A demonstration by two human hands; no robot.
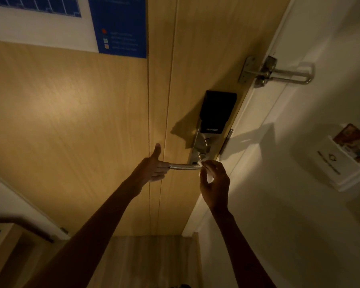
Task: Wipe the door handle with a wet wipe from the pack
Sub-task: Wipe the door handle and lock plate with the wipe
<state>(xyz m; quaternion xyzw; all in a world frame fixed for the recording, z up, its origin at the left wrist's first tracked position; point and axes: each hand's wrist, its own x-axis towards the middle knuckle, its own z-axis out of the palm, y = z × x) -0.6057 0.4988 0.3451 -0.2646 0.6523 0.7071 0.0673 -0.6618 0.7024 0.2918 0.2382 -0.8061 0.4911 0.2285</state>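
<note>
- The left hand [154, 167] closes its grip on the free end of the metal door handle [184, 166], thumb pointing to 12 o'clock.
- The right hand [214, 181] pinches a white wet wipe [208, 177] against the handle's pivot end, at 3 o'clock; its fingers hide most of the wipe.
- The black smart lock [217, 112] sits above.
- Dim light blurs detail.

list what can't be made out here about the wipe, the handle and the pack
Head view only:
- Wet wipe: mostly hidden inside the right hand.
- Door handle: its free end is covered by the left hand.
- Wipe pack: not in the frame.
- Blue sign: text too blurred to read.
</note>
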